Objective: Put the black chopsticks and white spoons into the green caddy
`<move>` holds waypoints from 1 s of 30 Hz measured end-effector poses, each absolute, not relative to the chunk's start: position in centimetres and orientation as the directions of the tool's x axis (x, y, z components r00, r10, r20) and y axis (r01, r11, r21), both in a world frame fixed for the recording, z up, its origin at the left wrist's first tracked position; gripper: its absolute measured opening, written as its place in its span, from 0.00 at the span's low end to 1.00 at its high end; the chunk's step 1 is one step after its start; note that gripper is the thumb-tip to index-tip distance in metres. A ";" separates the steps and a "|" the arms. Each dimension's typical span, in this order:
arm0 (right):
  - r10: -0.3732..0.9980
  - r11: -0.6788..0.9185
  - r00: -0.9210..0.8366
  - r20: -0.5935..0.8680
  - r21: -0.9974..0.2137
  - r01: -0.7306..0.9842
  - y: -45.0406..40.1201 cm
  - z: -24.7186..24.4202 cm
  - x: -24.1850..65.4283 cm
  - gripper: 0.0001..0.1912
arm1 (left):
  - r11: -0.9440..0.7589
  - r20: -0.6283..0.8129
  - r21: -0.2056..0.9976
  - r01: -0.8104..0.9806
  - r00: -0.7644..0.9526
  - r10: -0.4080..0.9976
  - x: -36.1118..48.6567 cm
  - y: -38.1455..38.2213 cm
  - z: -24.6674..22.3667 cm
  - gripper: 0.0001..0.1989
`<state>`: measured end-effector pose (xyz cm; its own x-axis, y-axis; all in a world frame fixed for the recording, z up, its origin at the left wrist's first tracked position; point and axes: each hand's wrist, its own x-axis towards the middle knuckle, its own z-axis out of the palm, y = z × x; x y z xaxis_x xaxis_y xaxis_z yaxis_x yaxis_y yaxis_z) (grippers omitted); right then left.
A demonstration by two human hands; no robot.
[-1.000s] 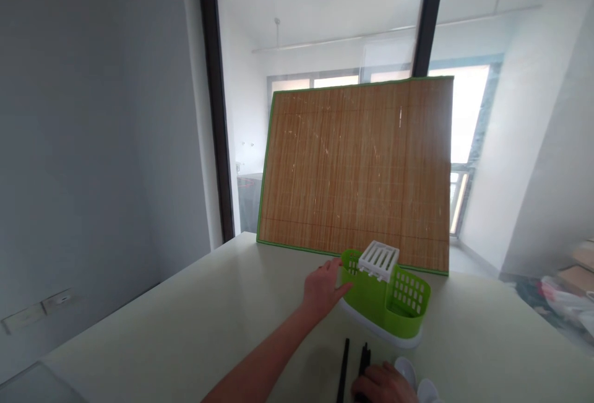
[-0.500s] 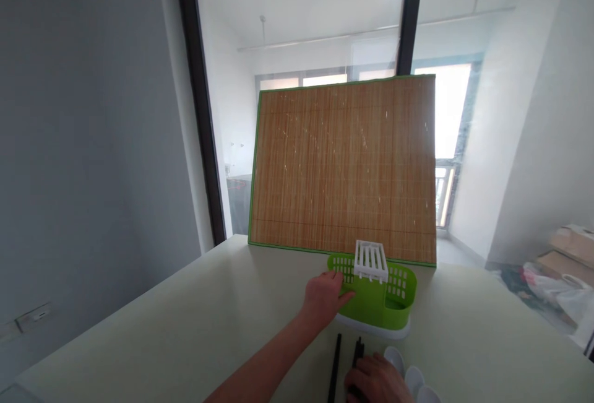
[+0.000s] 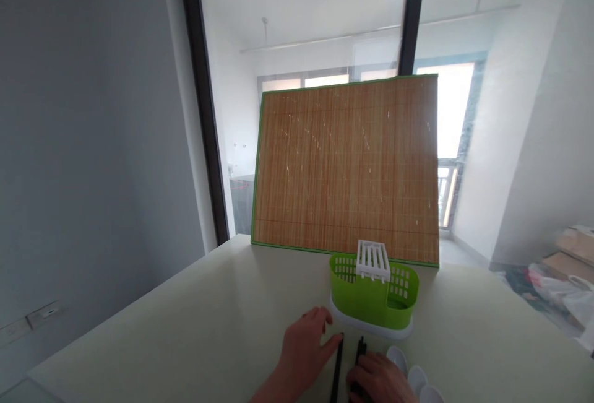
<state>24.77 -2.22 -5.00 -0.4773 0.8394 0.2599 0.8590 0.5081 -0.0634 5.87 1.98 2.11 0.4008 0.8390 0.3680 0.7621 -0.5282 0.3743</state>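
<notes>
My left hand (image 3: pixel 304 347) is low over the table with thumb and fingers apart, holding nothing. Its thumb tip is at the upper end of a single black chopstick (image 3: pixel 338 369); whether they touch I cannot tell. My right hand (image 3: pixel 378 379) has its fingers curled over a small bunch of black chopsticks (image 3: pixel 361 347), whose tips stick out beyond the fingers. White spoons (image 3: pixel 417 378) lie just right of that hand. Beyond both hands stands a green utensil holder (image 3: pixel 359 299) with slotted sides, a white base and a white slatted rack (image 3: pixel 372 260) on top.
A bamboo mat (image 3: pixel 346 168) with green edging stands upright at the back of the pale table (image 3: pixel 185 322). Behind it is a glass partition with dark frames. Boxes and plastic bags (image 3: pixel 559 288) lie off to the right.
My left hand has left the green holder and come down toward me, beside the single chopstick. My right hand stays on the bunch of chopsticks. The view has shifted slightly.
</notes>
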 end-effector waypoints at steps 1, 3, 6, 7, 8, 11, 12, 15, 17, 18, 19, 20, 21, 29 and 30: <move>0.842 0.504 -0.473 0.261 -0.063 0.862 -2.3 -4.9 24.7 0.09 | -0.505 0.306 0.390 0.770 0.410 0.860 5.3 1.3 1.3 0.09; 0.845 0.498 -0.466 0.261 -0.070 0.864 -2.4 -4.6 24.6 0.11 | -0.459 0.163 0.394 0.796 0.431 0.887 4.6 0.0 -0.2 0.11; 0.848 0.504 -0.475 0.236 -0.079 0.860 -2.7 -4.2 24.5 0.10 | -0.415 0.001 0.358 0.836 0.444 0.896 4.3 -1.1 -1.4 0.13; 0.848 0.505 -0.478 0.229 -0.079 0.859 -2.7 -4.1 24.5 0.08 | -0.408 -0.024 0.347 0.844 0.442 0.896 4.3 -1.4 -1.4 0.12; 0.849 0.506 -0.479 0.224 -0.080 0.859 -2.8 -4.0 24.5 0.07 | -0.401 -0.037 0.341 0.850 0.439 0.898 4.4 -1.6 -1.3 0.12; 0.853 0.500 -0.472 0.222 -0.094 0.861 -2.8 -3.9 24.5 0.06 | -0.373 -0.053 0.338 0.864 0.413 0.909 4.7 -2.0 -0.6 0.11; 0.855 0.499 -0.469 0.222 -0.102 0.861 -2.8 -3.9 24.5 0.06 | -0.363 -0.059 0.335 0.870 0.404 0.913 4.8 -2.1 -0.4 0.11; 0.854 0.499 -0.462 0.239 -0.125 0.858 -2.8 -4.0 24.5 0.07 | -0.336 -0.074 0.290 0.896 0.371 0.926 4.9 -2.2 -0.2 0.11; 0.855 0.495 -0.454 0.250 -0.137 0.858 -2.9 -3.9 24.5 0.07 | -0.319 -0.082 0.232 0.919 0.345 0.935 4.8 -2.0 -0.5 0.13; 0.856 0.493 -0.451 0.252 -0.142 0.858 -3.0 -3.7 24.5 0.06 | -0.308 -0.079 0.199 0.930 0.329 0.941 4.8 -1.9 -0.6 0.14; 0.858 0.490 -0.446 0.254 -0.147 0.859 -3.1 -3.6 24.5 0.06 | -0.294 -0.076 0.167 0.941 0.310 0.948 4.7 -1.8 -0.7 0.16; 0.860 0.486 -0.441 0.257 -0.152 0.861 -3.3 -3.4 24.4 0.06 | -0.284 -0.070 0.139 0.949 0.295 0.953 4.6 -1.6 -0.8 0.16; 0.861 0.486 -0.440 0.256 -0.157 0.860 -3.3 -3.3 24.4 0.06 | -0.276 -0.064 0.118 0.954 0.284 0.957 4.6 -1.5 -0.8 0.17; 0.862 0.482 -0.438 0.255 -0.146 0.864 -3.2 -3.4 24.4 0.05 | -0.245 -0.031 0.172 0.954 0.253 0.967 3.8 -1.0 0.5 0.14; 0.862 0.481 -0.437 0.256 -0.147 0.864 -3.1 -3.4 24.4 0.05 | -0.254 -0.014 0.198 0.947 0.262 0.965 3.7 -0.9 0.5 0.13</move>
<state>24.40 -3.11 -3.42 -0.4369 0.8624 0.2558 0.8641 0.4814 -0.1470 3.68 -0.86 0.51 0.2620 0.9650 -0.0139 0.9466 -0.2541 0.1985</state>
